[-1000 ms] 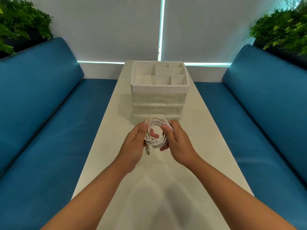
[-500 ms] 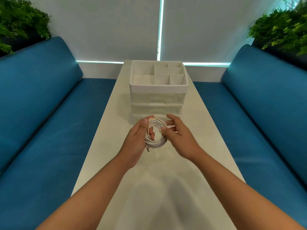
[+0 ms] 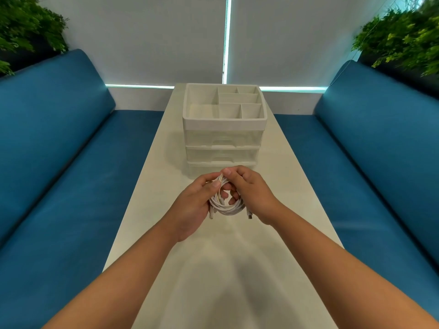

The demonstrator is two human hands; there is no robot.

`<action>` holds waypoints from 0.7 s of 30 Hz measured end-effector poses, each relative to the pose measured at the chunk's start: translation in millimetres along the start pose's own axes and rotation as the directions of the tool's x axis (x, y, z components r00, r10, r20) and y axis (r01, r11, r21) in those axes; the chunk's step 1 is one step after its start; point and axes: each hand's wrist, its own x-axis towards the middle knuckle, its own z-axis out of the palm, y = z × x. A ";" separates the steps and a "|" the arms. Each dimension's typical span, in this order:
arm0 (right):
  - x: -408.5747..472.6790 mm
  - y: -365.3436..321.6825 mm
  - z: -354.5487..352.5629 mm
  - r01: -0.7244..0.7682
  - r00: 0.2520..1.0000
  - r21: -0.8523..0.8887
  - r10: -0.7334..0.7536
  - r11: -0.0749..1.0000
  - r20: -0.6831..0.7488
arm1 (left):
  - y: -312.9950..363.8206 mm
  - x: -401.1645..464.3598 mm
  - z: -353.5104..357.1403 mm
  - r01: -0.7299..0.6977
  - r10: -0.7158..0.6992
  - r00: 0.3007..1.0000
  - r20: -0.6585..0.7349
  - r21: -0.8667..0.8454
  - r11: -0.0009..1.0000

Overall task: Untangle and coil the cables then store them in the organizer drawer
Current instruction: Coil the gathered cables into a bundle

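Note:
A white cable coil (image 3: 227,206) hangs between both hands just above the white table (image 3: 237,269). My left hand (image 3: 193,205) grips the coil's left side with the thumb on top. My right hand (image 3: 251,193) pinches the top of the coil, its fingers curled through the loop. Two plug ends stick out below, one at each side. Just beyond the hands stands the white organizer (image 3: 224,123) with a divided top tray and clear drawers, all pushed in.
Blue benches (image 3: 59,162) run along both sides of the narrow table. Green plants (image 3: 403,36) stand behind the backrests at both far corners. A white wall with blinds closes the far end.
My right hand has closed in from the coil's right side to its top and now pinches it. The coil has tipped flatter, with its plug ends hanging below.

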 end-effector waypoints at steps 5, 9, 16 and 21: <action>-1.0 -0.9 3.3 -0.011 0.993 -0.035 0.007 0.999 -0.115 | -7.2 -3.2 8.1 -0.064 0.081 0.995 -0.051 0.279 0.958; -0.3 -7.7 -0.6 -0.028 0.993 -0.183 0.008 0.983 -0.114 | -6.7 -2.5 10.5 -0.034 0.051 0.998 -0.033 0.391 0.920; 2.3 -0.4 11.8 0.043 0.941 -0.396 -0.170 0.917 -0.293 | -9.3 10.5 30.0 0.075 -0.047 0.977 -0.208 0.129 0.989; -2.1 -13.0 10.2 0.117 0.938 -0.171 -0.166 0.978 -0.305 | 3.7 14.4 35.9 0.041 -0.066 0.960 -0.274 -0.096 0.995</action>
